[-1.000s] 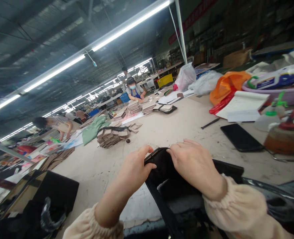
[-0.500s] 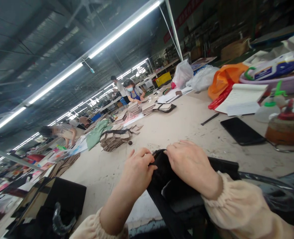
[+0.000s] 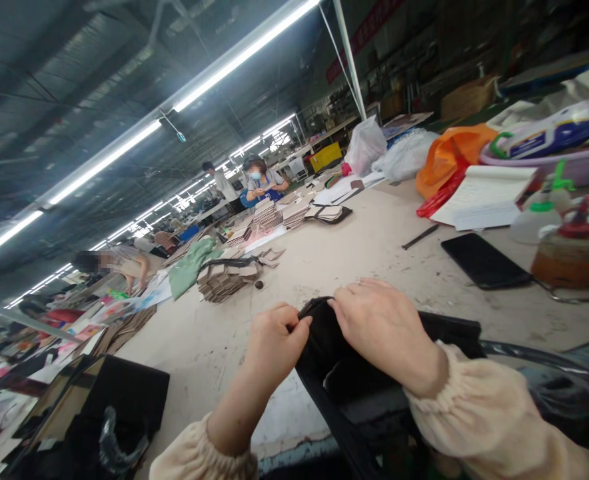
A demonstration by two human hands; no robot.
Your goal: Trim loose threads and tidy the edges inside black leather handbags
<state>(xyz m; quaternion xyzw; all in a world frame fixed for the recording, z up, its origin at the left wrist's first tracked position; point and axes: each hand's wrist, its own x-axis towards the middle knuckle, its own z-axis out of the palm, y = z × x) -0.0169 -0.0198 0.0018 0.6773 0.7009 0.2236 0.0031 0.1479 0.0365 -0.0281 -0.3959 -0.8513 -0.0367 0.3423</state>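
Since the earlier frames, both hands had stayed on the black leather bag piece (image 3: 344, 373) at the near edge of the worn beige worktable (image 3: 354, 247), though the left hand (image 3: 274, 347) had curled tighter, its fingers now folded down over the piece's upper left edge instead of spread along it. That hand was closed in a pinch, thumb against the dark rim. The right hand (image 3: 382, 333) lay palm-down over the top of the same piece, fingers bent over the far edge and gripping it just beside the left hand's fingertips. Cream elasticated sleeves covered both wrists.

Beyond the hands, a stack of brown cardboard cut-outs (image 3: 227, 279) sat well apart on the table, with a green cloth (image 3: 190, 265) beside it. To the right lay a flat black phone (image 3: 484, 261), a slim dark pen (image 3: 421, 237), a white notepad (image 3: 484, 200) and an orange plastic bag (image 3: 452, 157). A red-capped jar (image 3: 572, 257) stood near the right border. Another person in a face mask (image 3: 259, 180) worked at the far end.
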